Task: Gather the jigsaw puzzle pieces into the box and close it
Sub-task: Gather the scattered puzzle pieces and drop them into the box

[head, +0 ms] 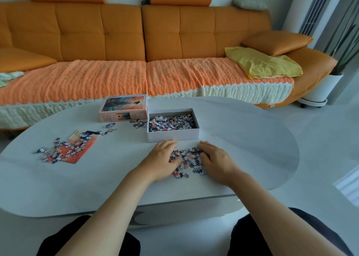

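An open white box stands mid-table with many puzzle pieces inside. Its pink lid lies just left of it, picture side up. A heap of loose pieces lies on the table in front of the box. My left hand and my right hand rest on either side of that heap, fingers lightly curved against the pieces. Another scatter of pieces covers an orange reference sheet at the left. A small cluster of pieces sits between lid and box.
The white oval table has its front edge near my knees. An orange sofa with a knitted cover runs behind it, a yellow cloth on its right end. A white plant pot stands on the floor at right.
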The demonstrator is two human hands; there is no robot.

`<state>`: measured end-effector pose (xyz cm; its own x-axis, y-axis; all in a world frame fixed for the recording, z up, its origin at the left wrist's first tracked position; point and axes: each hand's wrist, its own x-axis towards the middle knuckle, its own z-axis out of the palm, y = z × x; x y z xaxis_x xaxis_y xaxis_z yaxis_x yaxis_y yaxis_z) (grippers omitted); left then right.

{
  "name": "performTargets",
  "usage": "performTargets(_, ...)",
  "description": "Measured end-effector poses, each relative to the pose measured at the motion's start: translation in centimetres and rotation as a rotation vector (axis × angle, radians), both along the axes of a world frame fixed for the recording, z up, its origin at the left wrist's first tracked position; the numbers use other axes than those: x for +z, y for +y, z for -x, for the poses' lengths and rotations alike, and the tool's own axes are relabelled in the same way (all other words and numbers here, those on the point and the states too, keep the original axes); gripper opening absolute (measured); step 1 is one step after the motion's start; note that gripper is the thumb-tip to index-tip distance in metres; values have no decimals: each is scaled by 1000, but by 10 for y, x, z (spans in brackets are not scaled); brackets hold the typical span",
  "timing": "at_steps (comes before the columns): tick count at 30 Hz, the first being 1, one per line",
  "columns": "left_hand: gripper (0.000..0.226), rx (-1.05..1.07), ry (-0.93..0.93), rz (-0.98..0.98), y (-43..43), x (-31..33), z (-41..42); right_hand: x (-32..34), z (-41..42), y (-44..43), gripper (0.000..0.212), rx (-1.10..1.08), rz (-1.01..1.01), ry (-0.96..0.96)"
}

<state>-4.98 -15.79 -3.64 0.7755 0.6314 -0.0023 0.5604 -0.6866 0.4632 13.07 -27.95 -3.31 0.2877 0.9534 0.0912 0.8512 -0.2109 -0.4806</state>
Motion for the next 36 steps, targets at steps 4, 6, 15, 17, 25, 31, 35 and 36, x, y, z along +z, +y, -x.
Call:
performTargets(4, 101, -83, 91, 54, -3, -1, 12, -6, 15, -5, 58, 21, 62, -34)
performTargets(6, 111, -104, 110, 59, -5, -3, 17, -10, 19, -2, 60, 54, 95, -95)
performTargets(15, 90, -28, -40, 121, 2, -2, 32, -10, 52, 32, 51, 170, 5, -80)
performTargets(17, 88, -5, -56, 136, 6, 0, 34, -8, 55, 37, 47, 175, -7, -36)
performTargets(25, 84, 68, -65, 167, 18, 17, 41, 21, 44, 47, 37, 116, -42, 229)
performTargets(31, 66, 74, 79, 38, 29, 17, 43, 21, 22, 51, 39, 177, 33, -68)
performTargets(35, 54, 54, 10, -3, 30, 13, 35, 18, 29, 62, 57, 223, 142, -147)
performTargets(36, 50, 48, -12, -4, 30, 13, 33, 18, 33, 66, 58, 237, 146, -157)
